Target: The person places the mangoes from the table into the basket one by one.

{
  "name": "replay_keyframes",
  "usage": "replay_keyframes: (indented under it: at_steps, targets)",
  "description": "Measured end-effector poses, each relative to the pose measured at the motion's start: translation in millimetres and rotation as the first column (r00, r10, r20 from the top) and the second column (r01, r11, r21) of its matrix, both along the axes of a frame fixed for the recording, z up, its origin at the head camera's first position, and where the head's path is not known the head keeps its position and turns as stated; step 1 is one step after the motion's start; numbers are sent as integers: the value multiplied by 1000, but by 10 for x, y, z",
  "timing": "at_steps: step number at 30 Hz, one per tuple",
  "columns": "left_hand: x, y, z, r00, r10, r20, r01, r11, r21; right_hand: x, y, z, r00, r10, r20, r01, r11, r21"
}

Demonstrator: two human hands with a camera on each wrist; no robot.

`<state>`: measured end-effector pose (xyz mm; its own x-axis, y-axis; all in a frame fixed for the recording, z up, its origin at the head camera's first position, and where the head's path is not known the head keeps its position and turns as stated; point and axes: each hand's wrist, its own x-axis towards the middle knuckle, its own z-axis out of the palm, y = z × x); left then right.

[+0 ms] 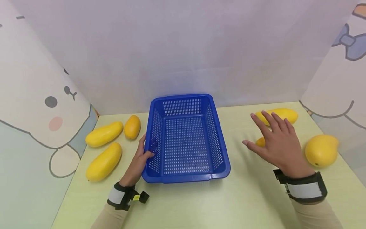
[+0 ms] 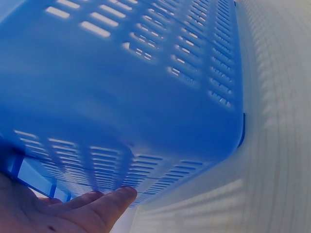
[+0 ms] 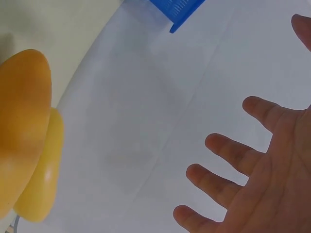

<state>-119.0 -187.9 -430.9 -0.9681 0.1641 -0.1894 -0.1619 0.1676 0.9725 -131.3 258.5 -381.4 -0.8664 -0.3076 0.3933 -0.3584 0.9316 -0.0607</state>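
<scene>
My left hand (image 1: 138,163) grips the left rim of a blue perforated plastic basket (image 1: 186,178), thumb over the edge and fingers along the outer wall. In the left wrist view, those fingers (image 2: 109,206) touch the slotted side. The basket's inside holds nothing. Over the right part of the table, my right hand (image 1: 281,148) hovers with fingers spread and nothing in it. Beneath it a small orange-yellow mango (image 1: 260,142) is mostly hidden in the head view; the right wrist view shows the mango (image 3: 22,126) larger, apart from the palm. A long yellow fruit (image 1: 283,114) lies just behind.
Right of my right hand sits a rounded yellow fruit (image 1: 321,150) with a blunt tip. On the left lie two long yellow fruits (image 1: 104,133) and an orange-yellow mango (image 1: 132,127). Pale fabric walls (image 1: 183,57) enclose the light table (image 1: 194,206) at the back and sides.
</scene>
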Motion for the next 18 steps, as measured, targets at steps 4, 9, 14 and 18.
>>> replay_keyframes:
  at_steps: [4, 9, 14, 18]
  targets:
    - [0, 1, 0, 1000, 1, -1, -1, 1000, 1, -27, 50, -29, 1000, -20, 10, 20, 1000, 1]
    - [0, -1, -2, 1000, 2, 2, -2, 1000, 2, -52, 103, -68, 998, -45, 50, 45, 999, -2]
    - [-8, -6, -10, 1000, 4, -5, -4, 1000, 1, -70, 145, -105, 994, -55, 99, 55, 998, 0]
    - [-7, -10, -20, 1000, 2, -12, -1, 1000, 5, -82, 180, -144, 993, -50, 109, 49, 999, 9]
